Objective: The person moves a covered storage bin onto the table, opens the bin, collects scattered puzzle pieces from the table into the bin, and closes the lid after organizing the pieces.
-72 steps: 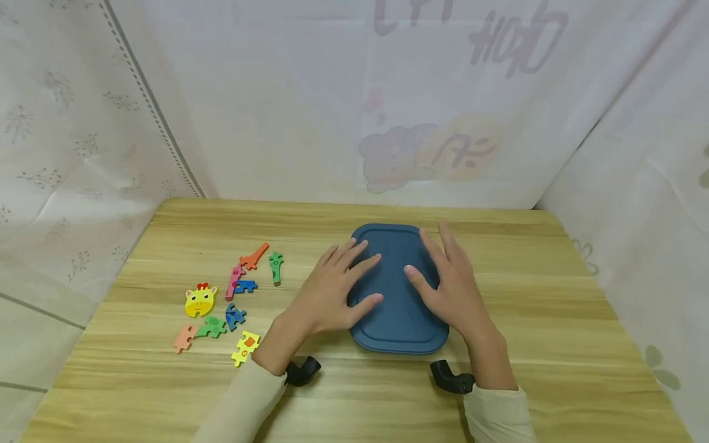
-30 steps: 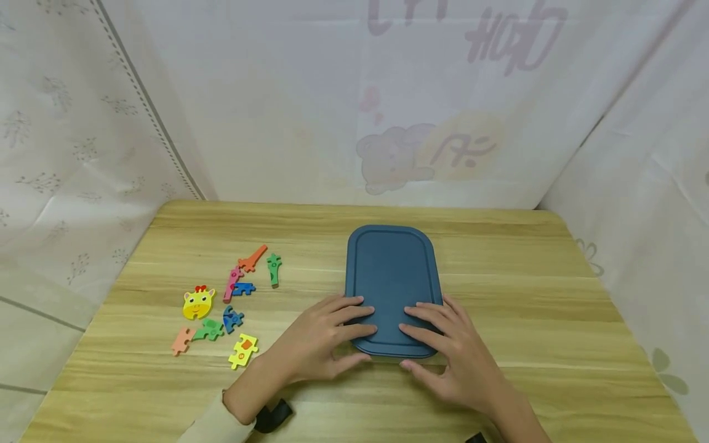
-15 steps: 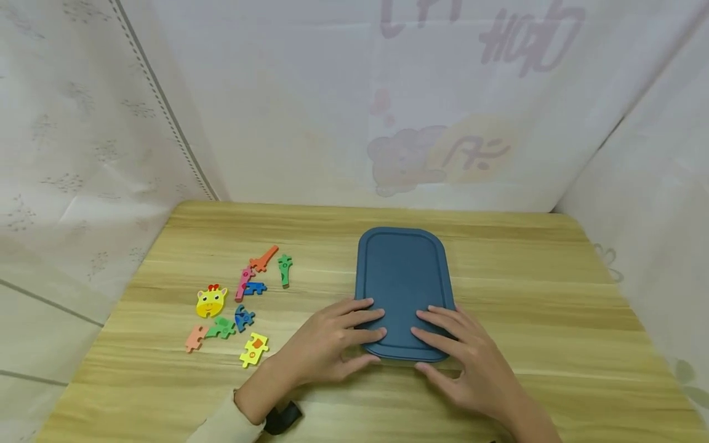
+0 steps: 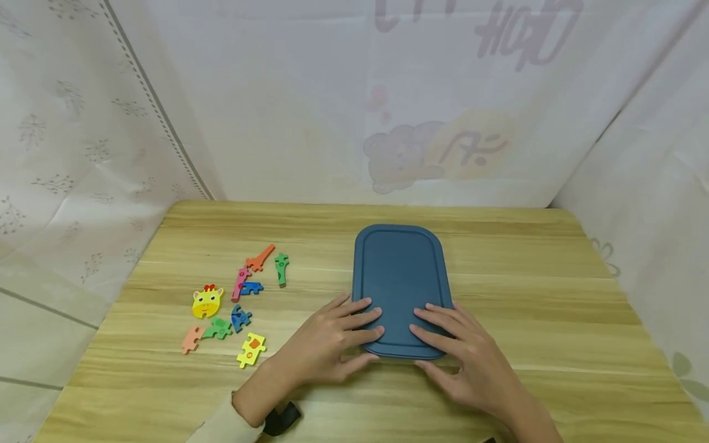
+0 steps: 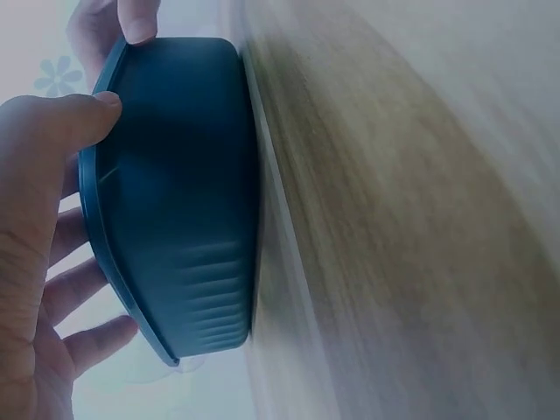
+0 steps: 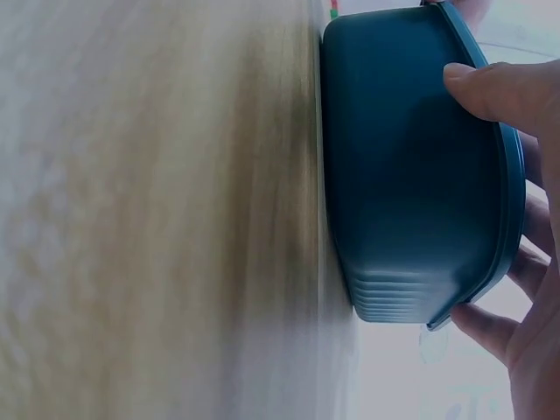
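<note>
**Here, both my hands sit at the near end of the blue container**

Here the wooden tabletop (image 4: 498,289) stretches out under everything, with pale printed sheets hung round its far and side edges. Right of its middle stands the dark blue lidded container (image 4: 399,277), long side running away from me, flat on the wood. My left hand (image 4: 327,344) lies over its near left corner, fingers straight and spread on the lid, thumb set against the rim at the near wall. My right hand (image 4: 471,357) mirrors it on the near right corner, fingers flat on the lid, thumb at the rim. To the left, well apart from the container, lies a scatter of small coloured puzzle pieces: a yellow giraffe head (image 4: 207,302), a yellow piece (image 4: 251,349), green (image 4: 281,268), orange (image 4: 260,257), pink (image 4: 240,282) and blue ones (image 4: 240,318).
</note>
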The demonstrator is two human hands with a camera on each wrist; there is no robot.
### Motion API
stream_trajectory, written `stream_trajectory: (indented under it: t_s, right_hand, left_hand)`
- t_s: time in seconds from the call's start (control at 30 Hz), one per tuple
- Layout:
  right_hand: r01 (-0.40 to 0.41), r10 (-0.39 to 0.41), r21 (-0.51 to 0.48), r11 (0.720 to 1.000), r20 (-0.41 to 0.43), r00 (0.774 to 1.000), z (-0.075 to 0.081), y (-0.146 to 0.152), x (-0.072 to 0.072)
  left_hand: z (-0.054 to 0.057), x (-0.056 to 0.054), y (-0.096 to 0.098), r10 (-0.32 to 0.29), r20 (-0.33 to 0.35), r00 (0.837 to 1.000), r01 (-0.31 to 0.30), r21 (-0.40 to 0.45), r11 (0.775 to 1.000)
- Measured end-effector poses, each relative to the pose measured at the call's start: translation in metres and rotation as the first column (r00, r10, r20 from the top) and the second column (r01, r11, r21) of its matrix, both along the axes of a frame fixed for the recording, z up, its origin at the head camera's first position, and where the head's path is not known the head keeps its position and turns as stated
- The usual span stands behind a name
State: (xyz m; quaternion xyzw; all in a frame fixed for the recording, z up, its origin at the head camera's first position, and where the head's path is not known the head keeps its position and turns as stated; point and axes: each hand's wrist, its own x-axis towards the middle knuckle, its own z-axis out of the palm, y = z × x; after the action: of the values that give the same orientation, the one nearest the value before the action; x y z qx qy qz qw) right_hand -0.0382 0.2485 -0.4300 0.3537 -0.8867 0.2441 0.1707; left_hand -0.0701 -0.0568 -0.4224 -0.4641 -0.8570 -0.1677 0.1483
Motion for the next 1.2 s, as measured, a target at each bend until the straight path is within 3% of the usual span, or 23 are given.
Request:
stream_trajectory:
  t_s: [0.27, 0.53, 0.7, 1.03, 1.2]
  right_hand:
    - [-0.01, 0.01, -0.016, 1.0, -0.003, 1.0, -0.001, -0.002, 0.0]
    - [0.027, -0.026, -0.013, 1.0, 0.087, 0.996, 0.001, -0.001, 0.002]
    - [0.021, -0.018, -0.037, 0.999, 0.072, 0.997, 0.005, -0.005, 0.001]
    - [0.031, -0.02, -0.076, 0.997, 0.139, 0.99, 0.008, -0.005, 0.003]
    - [0.031, -0.018, -0.083, 0.996, 0.15, 0.989, 0.011, -0.004, 0.003]
  left_hand:
    - [0.001, 0.001, 0.0, -0.014, -0.055, 0.998, 0.011, -0.045, 0.999]
    - [0.005, 0.0, 0.0, -0.03, -0.082, 0.996, 0.023, -0.088, 0.996]
    - [0.005, 0.0, 0.0, -0.034, -0.104, 0.994, 0.022, -0.112, 0.993]
    - [0.009, 0.002, 0.003, -0.066, -0.243, 0.968, 0.013, -0.211, 0.977]
    - [0.012, 0.001, 0.006, -0.071, -0.262, 0.962, 0.015, -0.209, 0.978]
